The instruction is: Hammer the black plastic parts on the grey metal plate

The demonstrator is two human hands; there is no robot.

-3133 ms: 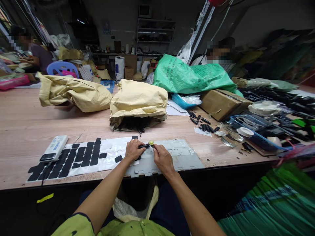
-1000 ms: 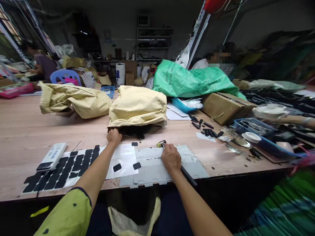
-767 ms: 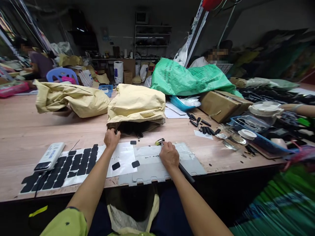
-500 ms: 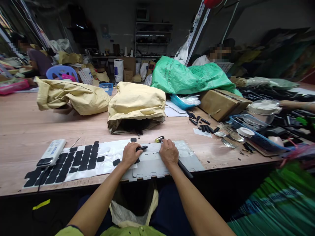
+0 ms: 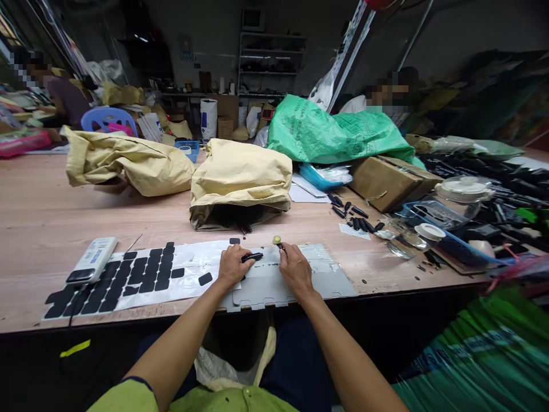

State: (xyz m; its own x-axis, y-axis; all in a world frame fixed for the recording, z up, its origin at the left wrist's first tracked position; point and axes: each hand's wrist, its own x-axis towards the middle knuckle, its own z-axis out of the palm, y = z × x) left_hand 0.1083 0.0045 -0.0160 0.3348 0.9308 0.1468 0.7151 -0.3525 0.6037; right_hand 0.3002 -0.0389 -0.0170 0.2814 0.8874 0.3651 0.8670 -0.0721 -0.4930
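My left hand (image 5: 233,265) is closed on a small black pen-like piece (image 5: 253,257), whose end sticks out to the right over a grey board (image 5: 295,286). My right hand (image 5: 295,268) grips a small hammer (image 5: 277,240) with a yellowish round face, raised just above the board and apart from the black piece. The hammer's dark handle is mostly hidden behind the hand and forearm. Left of my left hand lies a white sheet (image 5: 193,257) with rows of black rounded-square stickers (image 5: 150,269). A loose black sticker (image 5: 205,278) sits near my left wrist.
A white device (image 5: 95,257) lies on the stickers' left side. Behind my hands stand a beige bag (image 5: 242,171) with black items inside and a green sack (image 5: 326,131). Several black pieces (image 5: 360,223) lie to the right, near a blue basket (image 5: 454,234). Two people sit farther back.
The hammer has tipped so its round face shows, and its handle no longer shows beside the right forearm. The left hand still holds the black piece. The view has shifted slightly.
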